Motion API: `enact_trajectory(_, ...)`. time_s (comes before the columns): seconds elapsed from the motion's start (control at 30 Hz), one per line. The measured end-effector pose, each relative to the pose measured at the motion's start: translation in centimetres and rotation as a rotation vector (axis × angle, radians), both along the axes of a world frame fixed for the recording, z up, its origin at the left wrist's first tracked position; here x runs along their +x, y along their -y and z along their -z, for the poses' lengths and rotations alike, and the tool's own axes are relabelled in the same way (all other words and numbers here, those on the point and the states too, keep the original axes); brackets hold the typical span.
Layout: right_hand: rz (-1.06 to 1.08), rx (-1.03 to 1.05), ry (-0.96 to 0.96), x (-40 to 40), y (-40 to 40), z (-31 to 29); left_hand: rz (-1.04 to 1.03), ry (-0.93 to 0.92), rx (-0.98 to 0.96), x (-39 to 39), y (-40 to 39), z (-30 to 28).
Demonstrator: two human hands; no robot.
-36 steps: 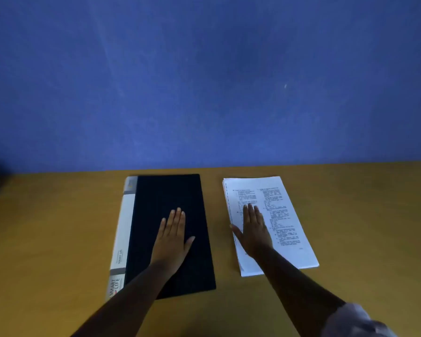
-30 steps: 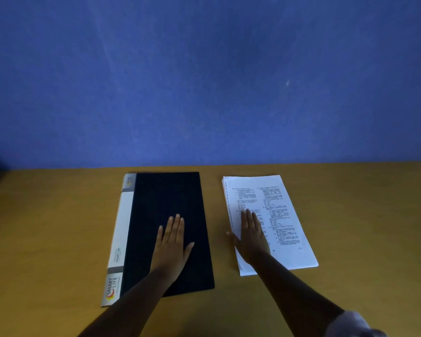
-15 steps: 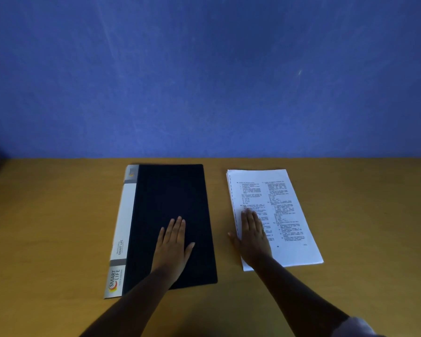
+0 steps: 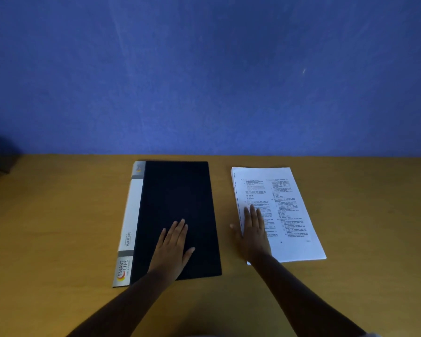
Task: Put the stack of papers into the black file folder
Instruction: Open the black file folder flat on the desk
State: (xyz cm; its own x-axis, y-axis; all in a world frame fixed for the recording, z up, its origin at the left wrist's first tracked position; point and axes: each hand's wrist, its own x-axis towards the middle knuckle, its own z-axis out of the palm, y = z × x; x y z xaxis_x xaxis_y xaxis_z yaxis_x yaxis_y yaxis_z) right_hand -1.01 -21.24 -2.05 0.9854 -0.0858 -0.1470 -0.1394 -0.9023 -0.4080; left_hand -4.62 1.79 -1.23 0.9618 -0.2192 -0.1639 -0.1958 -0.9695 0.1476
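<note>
Matt black folder (image 4: 178, 203), wooden table (image 4: 58, 227)

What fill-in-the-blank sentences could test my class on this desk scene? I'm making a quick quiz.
1. The black folder lies ____, its cover down.
2. The left hand rests flat on the ____.
3. The right hand rests on the stack of ____.
4. The papers lie to the ____ of the folder.

Missing words: closed; folder; papers; right

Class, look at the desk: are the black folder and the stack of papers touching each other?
Apart. The head view shows a strip of bare wooden desk running the full length between the black folder and the stack of papers.
</note>
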Motion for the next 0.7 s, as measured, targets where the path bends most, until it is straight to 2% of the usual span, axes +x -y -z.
enact_trajectory(0.1, -0.039, 0.039, 0.028, -1.3, -1.6, -0.5, 0.005, 0.063, 0.024, -1.1, -1.4, -0.4)
enact_trajectory(0.2, -0.101, 0.038, 0.015, -2.0, -3.8, -0.6, -0.014, 0.06, -0.056, -1.6, -2.9, -0.2)
enact_trajectory(0.4, -0.142, 0.12, -0.112, -3.4, -6.5, -0.1, 0.088, -0.133, 0.02, -3.2, -6.3, 1.3)
enact_trajectory(0.53, -0.035, 0.241, -0.063, -3.4, -6.2, -0.7, 0.048, -0.127, 0.064, -4.2, -6.5, 1.4)
enact_trajectory(0.6, 0.013, 0.319, -0.09, -3.2, -6.0, -1.0, -0.043, -0.095, 0.065, -4.3, -6.5, 1.0)
enact_trajectory(0.7, 0.034, 0.416, -0.123, -3.3, -5.8, -1.2, -0.052, -0.09, 0.05, -4.4, -6.9, 0.5)
